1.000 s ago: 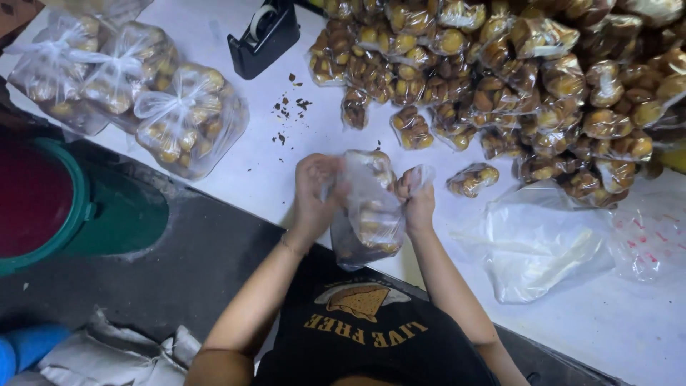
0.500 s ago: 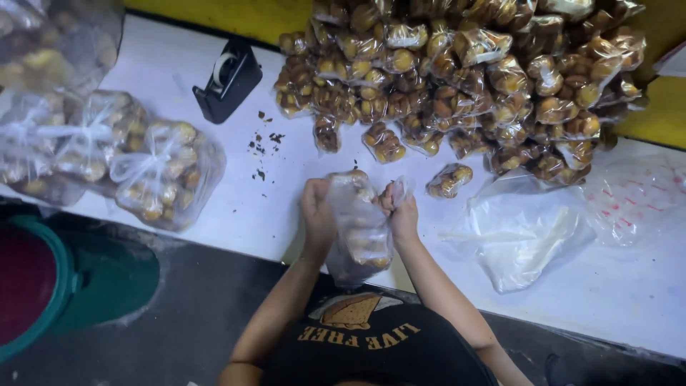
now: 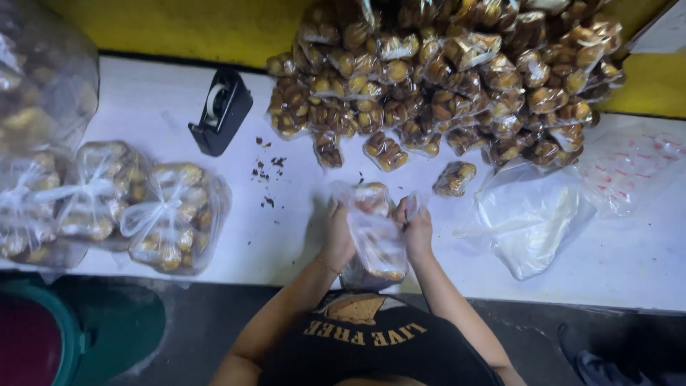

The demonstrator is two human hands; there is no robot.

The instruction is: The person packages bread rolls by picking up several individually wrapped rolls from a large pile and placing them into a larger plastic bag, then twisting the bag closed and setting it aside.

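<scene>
A clear plastic bag (image 3: 376, 243) partly filled with small wrapped pastries hangs at the white table's near edge. My left hand (image 3: 337, 236) grips its left side and my right hand (image 3: 416, 227) grips the bag's top right edge. The bag's mouth points away from me. A single wrapped pastry packet (image 3: 454, 179) lies just beyond my right hand. A large heap of wrapped pastry packets (image 3: 443, 78) fills the far side of the table.
Tied, filled bags (image 3: 175, 214) lie at the left of the white table (image 3: 629, 264). A black tape dispenser (image 3: 221, 111) stands at the far left. Empty clear bags (image 3: 532, 214) lie at the right. Crumbs (image 3: 268, 175) dot the table. A green bucket (image 3: 43, 336) is below left.
The view has shifted, so the heap and the table appear lower and more centred. Both hands keep hold of the bag at the table edge, with little movement.
</scene>
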